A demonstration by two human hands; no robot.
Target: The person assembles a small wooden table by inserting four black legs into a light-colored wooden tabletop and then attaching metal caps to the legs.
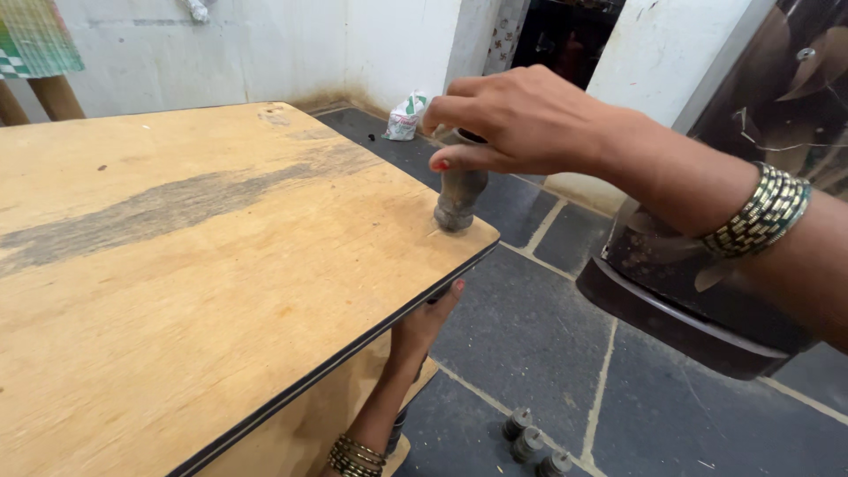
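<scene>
A dark, grimy tool with a bulbous base is stood upright near the board corner, its top pinched by the right hand. The left hand is pressed under the edge, fingers seemingly open.

Crumpled white-and-green bag by the wall, three small metal fittings on dark floor tiles
</scene>
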